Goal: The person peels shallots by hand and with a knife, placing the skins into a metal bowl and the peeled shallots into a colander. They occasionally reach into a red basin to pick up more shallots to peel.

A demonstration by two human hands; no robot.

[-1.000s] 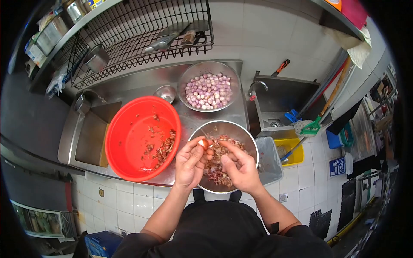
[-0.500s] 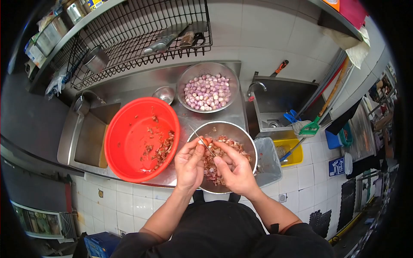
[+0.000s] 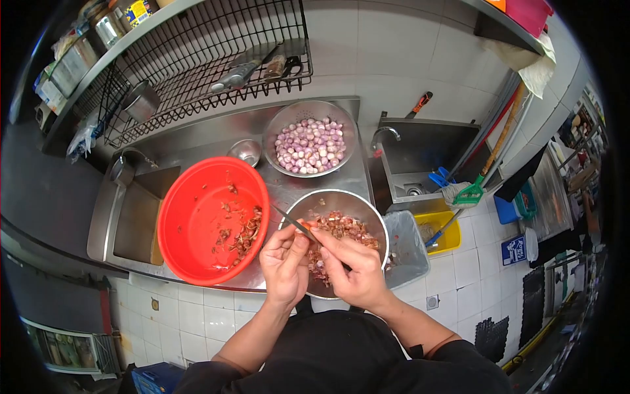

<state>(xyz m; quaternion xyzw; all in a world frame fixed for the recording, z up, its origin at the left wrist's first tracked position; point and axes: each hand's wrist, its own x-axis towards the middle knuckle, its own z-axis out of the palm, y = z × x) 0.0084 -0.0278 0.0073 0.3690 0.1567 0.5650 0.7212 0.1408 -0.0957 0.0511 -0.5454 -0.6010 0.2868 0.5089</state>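
Note:
Over the steel bowl (image 3: 386, 240) of reddish shallot skins (image 3: 351, 230), both of my hands are close together. My left hand (image 3: 287, 268) pinches a small shallot (image 3: 304, 226), mostly hidden by fingers and showing orange-red. A small knife (image 3: 287, 215) is gripped in my right hand (image 3: 354, 266), its blade pointing up and left across the shallot. Left of the hands, a red basin (image 3: 190, 217) contains unpeeled shallots (image 3: 248, 236) and loose skins. Peeled pale purple shallots (image 3: 310, 146) fill part of the steel colander (image 3: 274, 131) behind the bowl.
A small metal bowl (image 3: 245, 152) sits between basin and colander on the steel counter (image 3: 282, 187). Sinks (image 3: 141, 220) lie at left and right. A wire rack (image 3: 197, 72) hangs above. Right of the bowl are a lined bin (image 3: 410, 246) and a yellow bucket (image 3: 449, 233).
The knife has swung to a slightly different angle over the shallot, and my right fingers have closed in toward my left. The whole view has shifted slightly.

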